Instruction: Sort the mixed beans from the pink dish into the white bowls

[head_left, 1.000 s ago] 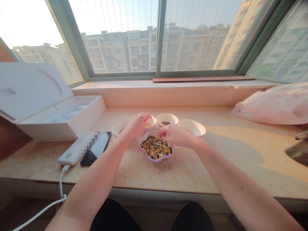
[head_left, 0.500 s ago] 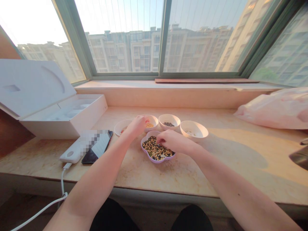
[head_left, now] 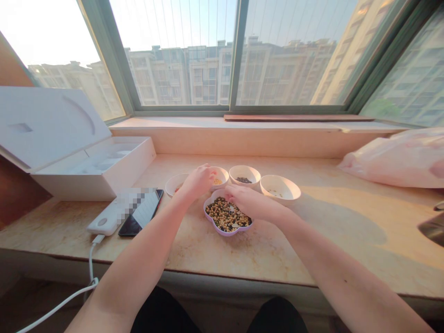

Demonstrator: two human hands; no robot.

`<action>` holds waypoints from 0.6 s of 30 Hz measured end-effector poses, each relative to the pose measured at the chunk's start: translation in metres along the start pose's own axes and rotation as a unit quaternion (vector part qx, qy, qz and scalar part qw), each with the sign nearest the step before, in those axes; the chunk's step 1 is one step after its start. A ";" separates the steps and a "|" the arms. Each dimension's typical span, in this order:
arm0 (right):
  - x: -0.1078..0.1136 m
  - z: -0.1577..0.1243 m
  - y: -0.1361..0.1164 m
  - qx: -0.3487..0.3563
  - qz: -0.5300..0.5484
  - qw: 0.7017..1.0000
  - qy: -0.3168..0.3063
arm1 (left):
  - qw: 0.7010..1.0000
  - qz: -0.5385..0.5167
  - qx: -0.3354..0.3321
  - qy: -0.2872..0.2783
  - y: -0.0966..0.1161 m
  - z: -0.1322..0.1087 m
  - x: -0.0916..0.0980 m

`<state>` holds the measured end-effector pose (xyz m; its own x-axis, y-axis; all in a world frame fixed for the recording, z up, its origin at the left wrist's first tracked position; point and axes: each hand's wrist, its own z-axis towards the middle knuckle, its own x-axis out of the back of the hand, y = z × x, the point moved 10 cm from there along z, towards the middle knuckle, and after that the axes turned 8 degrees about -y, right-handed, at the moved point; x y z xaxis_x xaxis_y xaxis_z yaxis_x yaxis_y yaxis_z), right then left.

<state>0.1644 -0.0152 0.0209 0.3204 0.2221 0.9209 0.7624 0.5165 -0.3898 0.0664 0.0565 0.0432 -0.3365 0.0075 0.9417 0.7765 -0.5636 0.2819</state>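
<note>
A lilac flower-shaped bowl (head_left: 222,231) full of mixed beans (head_left: 225,215), pale yellow and black with a few white pieces, stands at the middle of the counter. My right hand (head_left: 243,199) is over its upper right part, fingers bent together; whatever may be between the fingertips is hidden. My left hand (head_left: 201,179) hovers at the left edge of a white bowl (head_left: 224,172) holding yellow beans, its fingers curled in. Beside that, a second white bowl (head_left: 245,169) contains black beans. Another white bowl (head_left: 289,189) has a few pale pieces, and one white bowl (head_left: 171,186) is partly behind my left wrist.
An open white box (head_left: 130,169) stands at the left. In front of it lie a white power bank (head_left: 102,219) with a cable and a dark phone (head_left: 132,227). A pale plastic bag (head_left: 398,159) rests at the right, near a dark metallic object (head_left: 433,229).
My right hand has risen slightly from the mixed beans, uncovering a white piece among them. My left hand stays by the bowl of yellow beans, nearly unmoved.
</note>
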 end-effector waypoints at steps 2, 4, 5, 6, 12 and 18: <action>0.016 -0.001 0.011 -0.012 0.004 0.999 0.038 | 1.000 -0.001 -0.004 0.005 0.006 -0.002 0.006; 0.036 -0.005 0.030 -0.056 0.005 0.993 0.108 | 1.000 -0.005 -0.015 0.004 0.014 -0.005 0.010; 0.044 -0.007 0.039 -0.071 0.001 0.988 0.137 | 1.000 -0.008 -0.028 -0.004 0.020 -0.006 0.010; 0.049 -0.008 0.048 -0.085 0.000 0.984 0.155 | 0.999 -0.011 -0.046 -0.019 0.027 -0.008 0.008; 0.051 -0.009 0.075 -0.146 -0.015 0.976 0.162 | 0.979 -0.007 -0.124 -0.159 0.058 -0.021 -0.025; 0.047 -0.013 0.082 -0.204 -0.014 0.968 0.148 | 0.959 0.014 -0.147 -0.243 0.068 -0.031 -0.047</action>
<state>0.2492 0.0272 0.0323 0.3977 -0.0658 0.9152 0.9122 0.1355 -0.3866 0.1187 -0.0081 0.0124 0.0257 0.3331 0.9425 0.5734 -0.7773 0.2591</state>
